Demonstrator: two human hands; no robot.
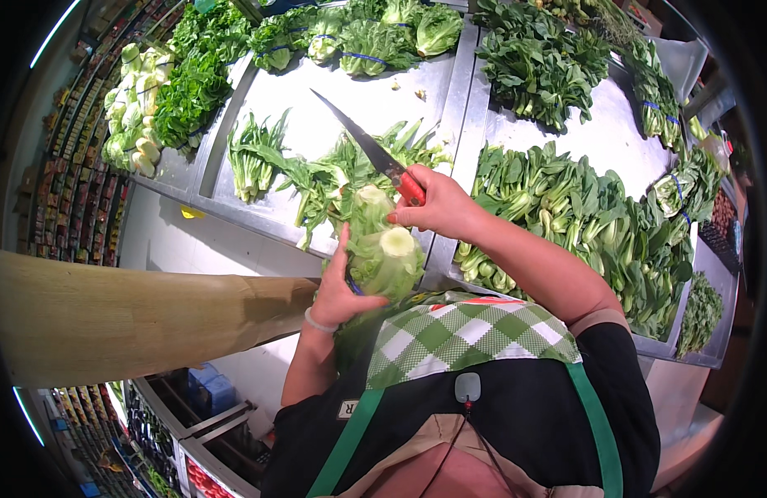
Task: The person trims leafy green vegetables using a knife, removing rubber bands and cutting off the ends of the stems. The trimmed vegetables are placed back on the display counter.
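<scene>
My left hand (341, 291) is around the side of a head of romaine lettuce (386, 264), held upright against my checked apron, its round cut base facing the camera and a blue band near my palm. Another lettuce base (372, 198) shows just beyond it. My right hand (436, 202) grips the red handle of a kitchen knife (371, 146), whose long dark blade points away to the upper left. Loose leaves (340, 171) lie on the metal tray beneath the blade. A bunch of leafy greens (251, 168) lies to their left.
Banded lettuces (368, 46) line the tray's far side. Bok choy (564, 205) and dark leafy greens (539, 59) fill the right-hand tray. Napa cabbages (134, 106) sit far left. A thick wooden-looking post (153, 317) stands close on my left. Metal dividers (461, 131) separate the trays.
</scene>
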